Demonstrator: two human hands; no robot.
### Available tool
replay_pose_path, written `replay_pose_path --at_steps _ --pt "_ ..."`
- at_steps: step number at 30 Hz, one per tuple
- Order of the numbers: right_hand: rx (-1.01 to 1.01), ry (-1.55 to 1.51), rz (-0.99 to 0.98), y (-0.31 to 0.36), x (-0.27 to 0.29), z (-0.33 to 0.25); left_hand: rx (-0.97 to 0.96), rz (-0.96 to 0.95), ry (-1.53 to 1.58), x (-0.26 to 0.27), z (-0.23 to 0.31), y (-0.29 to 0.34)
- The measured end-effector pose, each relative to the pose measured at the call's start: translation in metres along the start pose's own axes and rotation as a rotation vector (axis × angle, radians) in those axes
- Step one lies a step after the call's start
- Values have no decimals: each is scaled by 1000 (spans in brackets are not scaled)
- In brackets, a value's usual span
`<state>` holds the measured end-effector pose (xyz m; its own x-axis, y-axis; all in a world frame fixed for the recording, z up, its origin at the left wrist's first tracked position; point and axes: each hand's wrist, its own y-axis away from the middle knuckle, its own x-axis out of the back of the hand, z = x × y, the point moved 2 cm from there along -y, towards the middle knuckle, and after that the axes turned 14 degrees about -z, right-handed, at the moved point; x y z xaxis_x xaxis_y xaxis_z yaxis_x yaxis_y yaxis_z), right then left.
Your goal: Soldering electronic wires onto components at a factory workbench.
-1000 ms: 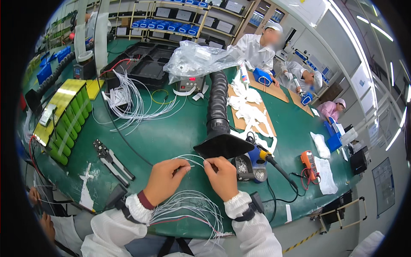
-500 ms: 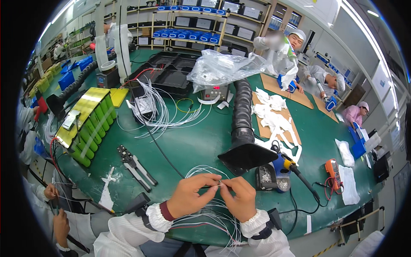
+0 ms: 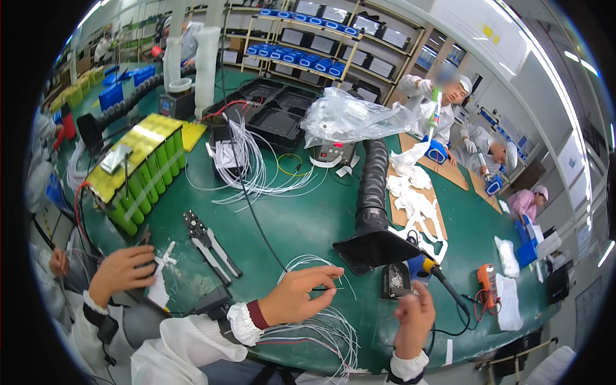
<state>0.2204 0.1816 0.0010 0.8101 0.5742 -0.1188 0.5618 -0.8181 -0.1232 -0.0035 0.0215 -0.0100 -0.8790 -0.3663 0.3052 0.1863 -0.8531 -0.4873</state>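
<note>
My left hand (image 3: 294, 299), in a white cuff with a dark red band, is closed in a pinch on a thin white wire whose short end pokes out past the fingertips. Beneath it, a loose bundle of white wires (image 3: 343, 330) and a red one spreads over the green table's near edge. My right hand (image 3: 412, 321) is apart from the wire, raised just before the black tip-cleaner holder (image 3: 396, 282). Its fingers are half curled, apart and slightly blurred, with nothing visible in them. Behind that stands a soldering iron (image 3: 447, 287) in its blue stand.
A black fume-extractor hood (image 3: 372, 249) hangs beyond my hands. Wire strippers (image 3: 210, 247) and a green-celled battery pack (image 3: 138, 176) lie left. Another person's hand (image 3: 125, 274) reaches in at the left edge. An orange multimeter (image 3: 487, 287) rests at right.
My right hand has let go of the wire end and moved right, toward the iron's stand. My left hand keeps the wire. A co-worker's hand has come over the table's left edge.
</note>
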Motion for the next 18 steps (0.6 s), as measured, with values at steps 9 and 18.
replay_pose_path --at_steps 9,18 --pt "-88 77 47 -54 67 -15 -18 -11 10 3 1 0" --pt "123 619 256 -48 82 -3 -19 -9 1 -2 -2 -5"
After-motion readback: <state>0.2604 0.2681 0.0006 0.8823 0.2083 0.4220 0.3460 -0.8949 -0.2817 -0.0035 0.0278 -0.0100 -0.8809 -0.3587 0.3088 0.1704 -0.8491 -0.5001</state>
